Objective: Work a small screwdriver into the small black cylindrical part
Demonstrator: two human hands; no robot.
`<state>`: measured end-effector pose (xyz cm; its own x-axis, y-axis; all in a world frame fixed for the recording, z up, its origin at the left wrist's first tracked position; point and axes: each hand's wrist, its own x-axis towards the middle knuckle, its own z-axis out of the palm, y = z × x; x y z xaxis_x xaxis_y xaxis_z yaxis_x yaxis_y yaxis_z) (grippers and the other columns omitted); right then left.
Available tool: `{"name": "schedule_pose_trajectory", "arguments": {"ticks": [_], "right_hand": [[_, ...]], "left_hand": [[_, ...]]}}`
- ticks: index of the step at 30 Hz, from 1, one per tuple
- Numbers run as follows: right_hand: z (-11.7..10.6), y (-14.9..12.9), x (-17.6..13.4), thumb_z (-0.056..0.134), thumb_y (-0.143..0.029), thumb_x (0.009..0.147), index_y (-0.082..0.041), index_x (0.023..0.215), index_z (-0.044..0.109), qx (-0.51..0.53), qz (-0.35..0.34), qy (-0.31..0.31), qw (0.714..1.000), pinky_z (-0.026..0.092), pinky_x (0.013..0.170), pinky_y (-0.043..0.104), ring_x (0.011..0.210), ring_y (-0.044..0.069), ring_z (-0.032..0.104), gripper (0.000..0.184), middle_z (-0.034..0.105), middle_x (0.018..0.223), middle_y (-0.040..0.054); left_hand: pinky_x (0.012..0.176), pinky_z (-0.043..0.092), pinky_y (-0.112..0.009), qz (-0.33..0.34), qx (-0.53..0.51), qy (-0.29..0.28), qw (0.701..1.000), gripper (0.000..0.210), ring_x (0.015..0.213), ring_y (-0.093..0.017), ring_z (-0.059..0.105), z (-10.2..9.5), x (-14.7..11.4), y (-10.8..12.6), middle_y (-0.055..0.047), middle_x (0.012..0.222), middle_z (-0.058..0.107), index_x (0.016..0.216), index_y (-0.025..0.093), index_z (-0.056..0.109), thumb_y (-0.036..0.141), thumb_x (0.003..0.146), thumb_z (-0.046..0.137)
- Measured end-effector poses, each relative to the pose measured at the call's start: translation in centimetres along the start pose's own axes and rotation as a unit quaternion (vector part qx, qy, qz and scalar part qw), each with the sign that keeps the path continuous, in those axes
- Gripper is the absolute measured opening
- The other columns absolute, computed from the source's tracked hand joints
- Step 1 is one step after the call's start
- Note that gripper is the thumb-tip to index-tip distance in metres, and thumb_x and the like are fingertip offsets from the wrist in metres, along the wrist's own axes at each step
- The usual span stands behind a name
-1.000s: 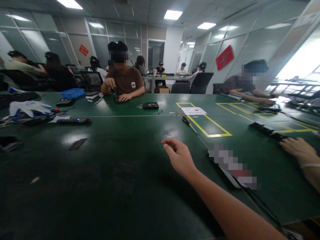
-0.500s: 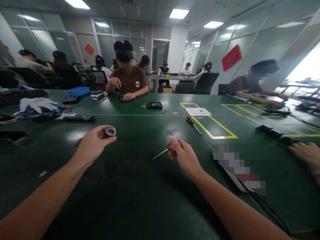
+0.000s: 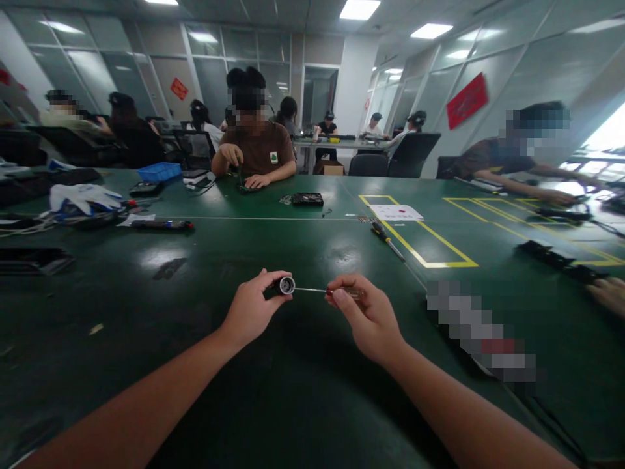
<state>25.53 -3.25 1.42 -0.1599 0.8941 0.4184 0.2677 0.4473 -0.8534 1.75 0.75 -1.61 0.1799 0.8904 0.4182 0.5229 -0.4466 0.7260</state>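
My left hand (image 3: 250, 307) is closed around a small dark cylindrical part (image 3: 286, 285). Its round open end has a pale rim and faces me, with some detail visible inside. A thin screwdriver (image 3: 311, 290) with a see-through reddish handle is pinched in my right hand (image 3: 375, 318). The shaft lies nearly level and points left, its tip at the rim of the cylindrical part. Whether the tip is inside or only touching the edge, I cannot tell. Both hands are held above the green table (image 3: 293, 404).
A black-and-yellow screwdriver (image 3: 388, 241) lies beyond my right hand, near a white paper (image 3: 396, 212). A power strip (image 3: 481, 335), partly blurred out, is at right. Markers (image 3: 163, 225) and white gloves (image 3: 83, 198) lie left. Across the table a person (image 3: 258, 146) works on a device.
My left hand has moved right with the cylindrical part. The screwdriver has swung level, and its tip now meets the part. The view has shifted slightly.
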Motion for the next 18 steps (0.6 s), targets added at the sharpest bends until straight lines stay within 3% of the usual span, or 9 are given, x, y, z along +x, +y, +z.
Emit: {"name": "schedule_pose_trajectory", "arguments": {"ticks": [5, 8, 18], "right_hand": [[0.0, -0.6, 0.2, 0.056, -0.037, 0.1, -0.023, 0.104, 0.067, -0.085, -0.019, -0.036, 0.996, 0.053, 0.076, 0.033, 0.084, 0.021, 0.071, 0.018, 0.074, 0.092, 0.0052], [0.1, -0.8, 0.4, 0.055, -0.035, 0.101, -0.022, 0.103, 0.065, -0.112, -0.017, -0.049, 0.992, 0.051, 0.073, 0.031, 0.079, 0.019, 0.069, 0.017, 0.073, 0.089, 0.0038], [0.4, -1.4, 0.2, 0.054, -0.032, 0.101, -0.023, 0.108, 0.063, -0.153, -0.034, -0.099, 0.983, 0.051, 0.075, 0.032, 0.082, 0.019, 0.069, 0.015, 0.073, 0.094, 0.004]], "left_hand": [[0.123, 0.025, -0.061, 0.031, -0.009, -0.002, 0.999, 0.036, 0.113, -0.025, 0.07, -0.2, 0.1, 0.4, -0.003, 0.119, 0.076, 0.117, 0.026, 0.073, 0.018, 0.082, 0.076], [0.122, 0.032, -0.057, 0.043, -0.014, -0.009, 0.999, 0.037, 0.113, -0.024, 0.07, -0.2, -0.1, 0.6, -0.003, 0.119, 0.076, 0.117, 0.025, 0.073, 0.017, 0.081, 0.076], [0.11, 0.047, -0.051, 0.009, -0.01, -0.018, 1.0, 0.04, 0.112, -0.026, 0.07, -0.3, -0.2, 0.0, -0.004, 0.119, 0.075, 0.12, 0.025, 0.072, 0.018, 0.081, 0.078]]}}
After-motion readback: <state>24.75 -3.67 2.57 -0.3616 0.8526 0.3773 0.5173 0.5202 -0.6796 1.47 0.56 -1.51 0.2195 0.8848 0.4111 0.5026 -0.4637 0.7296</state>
